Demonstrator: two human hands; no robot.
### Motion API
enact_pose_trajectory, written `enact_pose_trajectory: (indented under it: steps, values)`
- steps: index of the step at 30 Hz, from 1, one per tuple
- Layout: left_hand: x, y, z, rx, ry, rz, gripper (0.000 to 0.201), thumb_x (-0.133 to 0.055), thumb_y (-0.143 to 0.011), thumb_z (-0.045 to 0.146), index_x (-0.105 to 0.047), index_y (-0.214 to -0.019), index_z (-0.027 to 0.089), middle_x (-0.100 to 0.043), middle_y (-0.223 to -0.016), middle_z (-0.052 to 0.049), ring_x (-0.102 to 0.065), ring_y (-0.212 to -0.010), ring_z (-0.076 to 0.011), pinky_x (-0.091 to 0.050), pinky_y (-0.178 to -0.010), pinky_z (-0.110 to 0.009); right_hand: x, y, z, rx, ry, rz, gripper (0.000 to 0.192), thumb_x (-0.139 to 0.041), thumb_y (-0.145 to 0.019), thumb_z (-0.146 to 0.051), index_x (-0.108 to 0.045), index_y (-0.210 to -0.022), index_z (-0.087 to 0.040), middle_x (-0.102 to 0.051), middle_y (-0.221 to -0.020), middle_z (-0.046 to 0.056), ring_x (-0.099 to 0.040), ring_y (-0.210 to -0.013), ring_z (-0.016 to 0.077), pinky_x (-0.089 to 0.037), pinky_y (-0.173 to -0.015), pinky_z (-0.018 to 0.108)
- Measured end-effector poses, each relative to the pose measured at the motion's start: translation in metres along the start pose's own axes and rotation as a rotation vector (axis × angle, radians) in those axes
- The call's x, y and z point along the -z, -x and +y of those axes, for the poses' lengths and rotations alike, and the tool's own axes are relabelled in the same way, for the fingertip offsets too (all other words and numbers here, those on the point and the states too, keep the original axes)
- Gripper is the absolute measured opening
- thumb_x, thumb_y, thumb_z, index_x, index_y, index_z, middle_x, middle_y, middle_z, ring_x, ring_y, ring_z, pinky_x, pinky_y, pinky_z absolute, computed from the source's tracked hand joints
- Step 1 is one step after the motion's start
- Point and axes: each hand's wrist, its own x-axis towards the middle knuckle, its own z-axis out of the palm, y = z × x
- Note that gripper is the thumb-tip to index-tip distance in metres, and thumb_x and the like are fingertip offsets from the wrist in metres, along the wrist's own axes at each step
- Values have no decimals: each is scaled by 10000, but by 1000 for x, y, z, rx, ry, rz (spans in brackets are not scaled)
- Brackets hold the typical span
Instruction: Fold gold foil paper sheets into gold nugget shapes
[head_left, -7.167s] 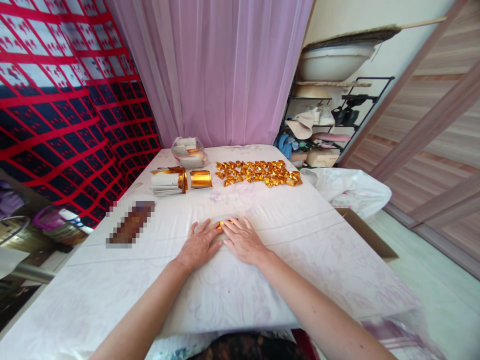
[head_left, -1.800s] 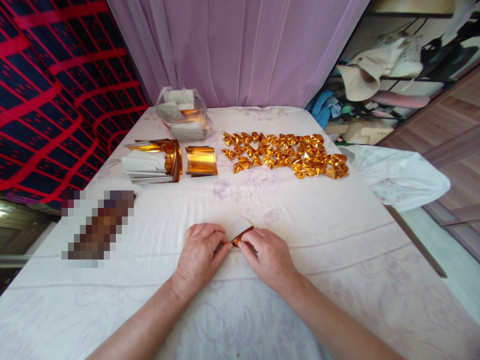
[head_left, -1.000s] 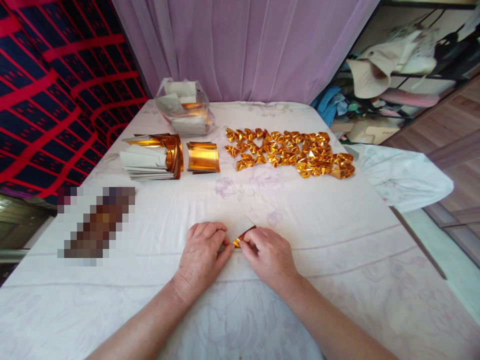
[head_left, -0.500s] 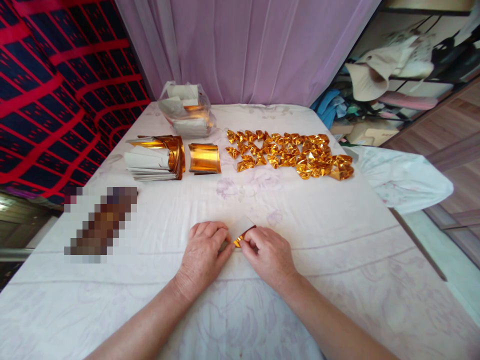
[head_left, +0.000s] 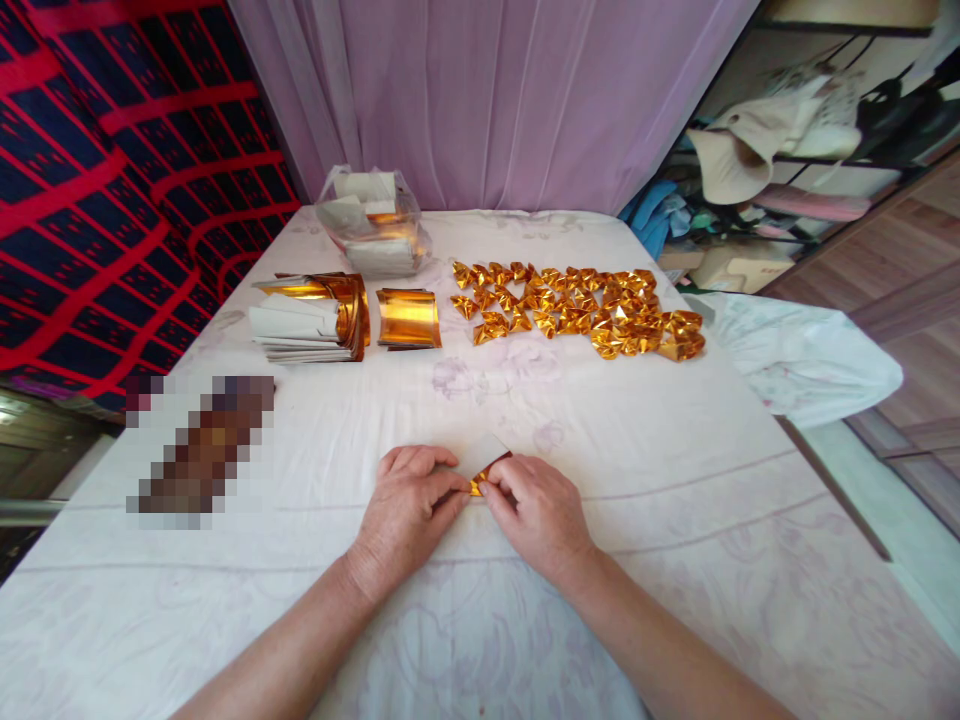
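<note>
My left hand (head_left: pixel 409 505) and my right hand (head_left: pixel 538 510) meet at the middle of the white cloth-covered table (head_left: pixel 675 500). Both pinch a small gold foil paper (head_left: pixel 484 466), gold on one side and white on the other, partly folded and pressed against the cloth. Only its upper corner shows between the fingers. Farther back lie several folded gold pieces (head_left: pixel 581 308) in rows. To their left sit a curled gold foil sheet (head_left: pixel 407 318) and a stack of white-and-gold sheets (head_left: pixel 311 320).
A clear plastic bag of papers (head_left: pixel 371 222) stands at the back by the lilac curtain (head_left: pixel 487 100). A blurred dark object (head_left: pixel 199 450) lies at the left. A white bag (head_left: pixel 802 355) hangs off the right edge. Cluttered shelves (head_left: pixel 787 150) stand at the right.
Both hands stay at the same spot on the cloth. The fingertips have shifted slightly closer on the gold paper, working its fold. The view has barely moved over the last second.
</note>
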Motion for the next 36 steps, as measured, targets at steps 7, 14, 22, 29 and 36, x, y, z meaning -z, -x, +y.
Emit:
enact_pose_trajectory:
  steps: [7,14,22,29,36]
  values:
    - [-2,-3,4,67,16,4,84,-666,-854,290,-747,-842,271,-675,-1018,-23,-574,-970,-220,-405,-885,-408,2,0,-2,-18,-5,-46,108,-603,-844,-219,-564,-744,-206,-616,-704,3,-555,-677,150,-349,-647,270]
    - [-1,-5,6,108,37,-23,60,-685,-817,236,-735,-802,266,-671,-1015,-19,-576,-978,-227,-393,-891,-425,9,-4,2,-70,-150,-131,113,-623,-801,-128,-566,-766,-218,-613,-705,-28,-556,-673,136,-370,-636,247]
    - [0,-5,3,137,49,-62,89,-668,-815,226,-739,-831,277,-665,-1052,-11,-571,-1017,-227,-379,-912,-420,14,-3,12,-44,-270,-172,189,-555,-773,-31,-523,-775,-218,-610,-777,-21,-552,-703,129,-386,-637,236]
    - [1,-11,17,204,-6,-70,41,-667,-789,235,-704,-795,252,-645,-1011,-7,-560,-995,-221,-354,-926,-413,13,-3,12,-43,-258,-202,184,-565,-785,-37,-526,-786,-216,-605,-807,-4,-564,-765,150,-398,-686,257]
    - [-8,-14,29,278,-107,-19,142,-693,-797,347,-640,-763,220,-610,-918,-26,-536,-965,-245,-362,-897,-427,9,-1,14,-9,-243,-169,165,-566,-801,-61,-526,-782,-219,-605,-801,3,-566,-762,160,-402,-683,266]
